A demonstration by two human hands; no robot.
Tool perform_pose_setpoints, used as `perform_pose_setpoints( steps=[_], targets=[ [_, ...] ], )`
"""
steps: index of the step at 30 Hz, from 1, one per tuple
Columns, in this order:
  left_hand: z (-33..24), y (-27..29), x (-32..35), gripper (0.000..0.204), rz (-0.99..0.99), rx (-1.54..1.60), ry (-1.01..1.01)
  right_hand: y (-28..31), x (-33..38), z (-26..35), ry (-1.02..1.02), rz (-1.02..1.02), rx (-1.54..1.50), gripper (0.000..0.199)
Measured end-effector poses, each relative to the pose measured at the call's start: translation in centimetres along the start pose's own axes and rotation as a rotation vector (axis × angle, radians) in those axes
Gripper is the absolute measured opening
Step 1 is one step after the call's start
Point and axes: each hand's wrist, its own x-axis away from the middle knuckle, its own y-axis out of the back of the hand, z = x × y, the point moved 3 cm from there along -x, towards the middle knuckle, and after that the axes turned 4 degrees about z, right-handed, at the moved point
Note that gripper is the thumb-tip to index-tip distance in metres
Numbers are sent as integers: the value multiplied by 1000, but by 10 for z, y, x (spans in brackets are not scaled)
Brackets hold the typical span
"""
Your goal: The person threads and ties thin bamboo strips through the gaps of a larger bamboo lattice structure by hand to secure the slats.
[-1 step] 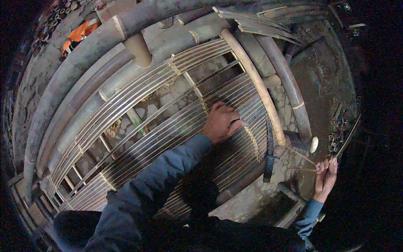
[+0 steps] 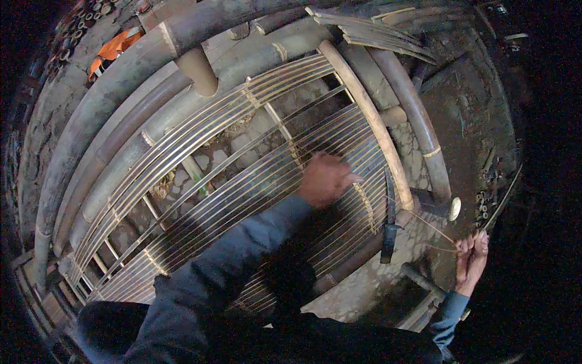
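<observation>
Left hand (image 2: 326,179) presses flat, fingers spread, on the bamboo slats (image 2: 242,182) while the right hand (image 2: 470,262) grips a thin strip (image 2: 427,223); best keep it taut.

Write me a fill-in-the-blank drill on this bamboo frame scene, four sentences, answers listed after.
1. The left hand rests on the frame's thin bamboo ____.
2. The right hand pinches a thin ____ that runs toward the frame.
3. At upper left, beyond the thick poles, lies an ____ cloth.
4. The sleeve on the left arm is ____.

Answers: slats; strip; orange; blue
</observation>
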Motion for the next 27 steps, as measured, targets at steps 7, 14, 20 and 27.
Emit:
perform_pose_setpoints(
  steps=[7,14,20,27],
  targets=[
    [-24,-31,13,34,-174,-105,76,20,-36,-16,-88,-121,212,15],
    [31,47,54,46,-699,-208,373,-78,-57,23,15,-56,657,26],
    [70,46,66,23,-466,-365,442,-217,-54,-32,-49,630,880,51],
    [89,52,53,31,-331,134,681,-337,-112,-107,-370,1213,914,14]
  ],
)
